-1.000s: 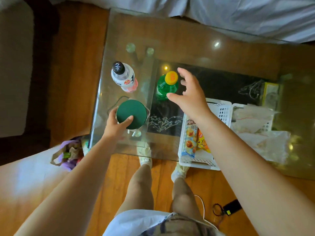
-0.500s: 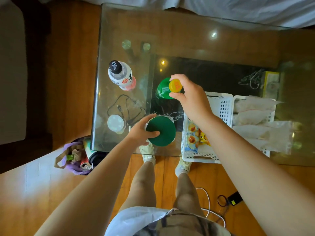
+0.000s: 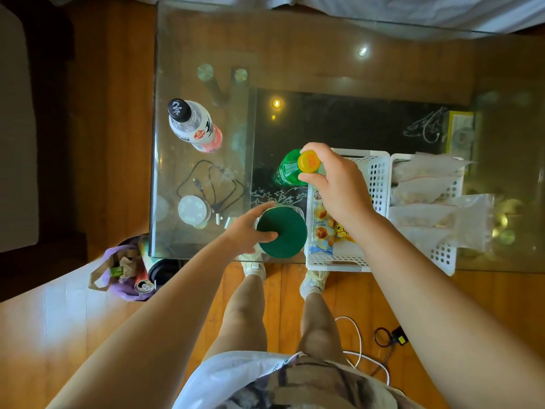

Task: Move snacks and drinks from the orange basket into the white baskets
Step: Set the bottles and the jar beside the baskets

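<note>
Green bottle [image 3: 287, 169] neck hidden by right hand [image 3: 339, 184]

We see home, living room or bedroom. Wood floor [image 3: 295, 305] throughout. Low glass table [image 3: 324, 54] with etched dark panel; white bedding or sofa cover [image 3: 413, 10] along its far edge. Bag of rubbish [image 3: 124, 273] with can on floor by table's near-left corner. Charger and cable [image 3: 392, 339] loose on floor. Our bare legs and socks [image 3: 314, 283] at table's near edge.
</note>
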{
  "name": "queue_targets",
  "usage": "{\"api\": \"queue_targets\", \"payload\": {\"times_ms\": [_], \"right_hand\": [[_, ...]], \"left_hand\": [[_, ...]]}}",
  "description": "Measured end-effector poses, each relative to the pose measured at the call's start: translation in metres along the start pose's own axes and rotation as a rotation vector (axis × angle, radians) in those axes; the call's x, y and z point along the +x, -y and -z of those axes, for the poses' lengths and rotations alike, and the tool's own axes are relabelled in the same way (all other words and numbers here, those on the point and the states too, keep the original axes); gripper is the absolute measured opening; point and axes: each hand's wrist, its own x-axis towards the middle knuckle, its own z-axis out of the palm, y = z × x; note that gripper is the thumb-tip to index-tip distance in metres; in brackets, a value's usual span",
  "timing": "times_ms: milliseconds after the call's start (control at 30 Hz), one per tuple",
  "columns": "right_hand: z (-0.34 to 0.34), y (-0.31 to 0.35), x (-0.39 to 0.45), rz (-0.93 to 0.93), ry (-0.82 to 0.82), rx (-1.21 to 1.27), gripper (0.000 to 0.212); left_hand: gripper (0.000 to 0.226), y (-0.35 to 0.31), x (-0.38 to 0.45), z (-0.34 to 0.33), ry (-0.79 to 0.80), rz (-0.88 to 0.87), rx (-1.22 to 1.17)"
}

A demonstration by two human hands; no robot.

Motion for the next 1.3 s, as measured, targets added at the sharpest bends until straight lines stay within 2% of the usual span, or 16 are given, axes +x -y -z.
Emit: {"api": "queue_targets", "payload": {"times_ms": [300, 400, 533, 667, 733, 800, 867, 1033, 1133, 1233, 1300], "right_hand": [[0.001, 0.000, -0.007, -0.018, 0.009, 0.013, 0.038], [0.000, 0.002, -0.006, -0.023, 0.009, 0.015, 0.038], [0.000, 0.002, -0.006, -0.024, 0.002, 0.023, 0.037], [-0.002, 0.001, -0.009, -0.030, -0.028, 0.012, 0.038], [-0.004, 0.001, -0.011, -0.037, -0.055, 0.021, 0.038], [-0.007, 0.002, -0.013, -0.047, -0.083, 0.038, 0.038], [-0.009, 0.002, -0.014, -0.062, -0.103, 0.070, 0.039], [-0.013, 0.003, -0.018, -0.118, -0.074, 0.217, 0.043], [-0.014, 0.002, -0.020, -0.135, -0.069, 0.236, 0.042], [-0.013, 0.001, -0.018, -0.132, -0.069, 0.195, 0.040], [-0.013, 0.002, -0.015, -0.133, -0.069, 0.152, 0.041]], "left_hand": [[0.054, 0.006, 0.003, 0.009, -0.001, -0.040, 0.142], [0.054, 0.009, 0.004, 0.009, 0.013, -0.051, 0.117], [0.067, 0.008, 0.003, 0.013, -0.031, -0.014, 0.061], [0.094, -0.011, -0.005, 0.053, -0.330, -0.011, -0.231], [0.103, -0.023, -0.013, 0.086, -0.550, -0.126, -0.275], [0.106, -0.038, -0.021, 0.116, -0.700, -0.273, -0.269], [0.097, -0.053, -0.025, 0.136, -0.733, -0.350, -0.253], [0.057, -0.072, -0.014, 0.141, -0.618, -0.327, -0.067], [0.039, -0.071, -0.008, 0.130, -0.726, -0.365, 0.060], [0.032, -0.071, -0.007, 0.120, -0.841, -0.379, 0.105], [0.030, -0.070, -0.008, 0.112, -0.851, -0.392, 0.118]]}}
